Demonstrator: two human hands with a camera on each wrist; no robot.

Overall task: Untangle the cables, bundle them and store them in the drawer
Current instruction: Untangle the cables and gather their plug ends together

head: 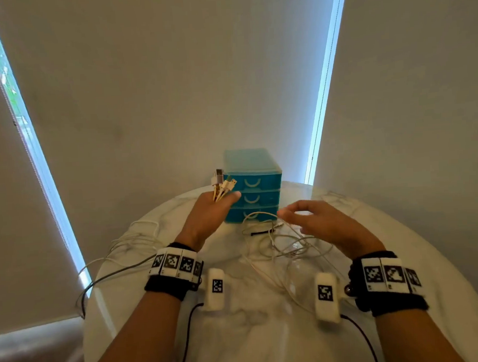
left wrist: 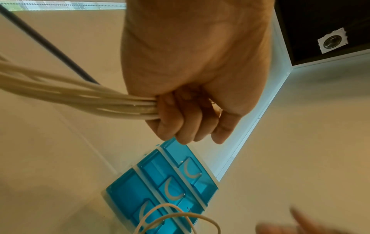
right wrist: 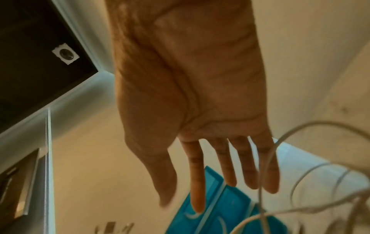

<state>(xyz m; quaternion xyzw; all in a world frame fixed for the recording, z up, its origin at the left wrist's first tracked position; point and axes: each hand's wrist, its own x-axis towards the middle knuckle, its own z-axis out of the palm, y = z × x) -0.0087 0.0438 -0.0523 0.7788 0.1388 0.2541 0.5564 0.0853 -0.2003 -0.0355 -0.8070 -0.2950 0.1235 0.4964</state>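
White marble table (head: 240,333) is strewn with loose cables (head: 285,247) before closed blue drawers (head: 253,188), plug ends (head: 222,183) being gripped in the left hand (head: 206,218), seemingly for aligning, while the right hand (head: 326,226) is held open above.

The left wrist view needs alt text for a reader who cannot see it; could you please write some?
A left hand grips a bunch of white cables that trail off to the left. Below it stands a blue three-drawer organiser, drawers shut, with a loose cable loop in front.
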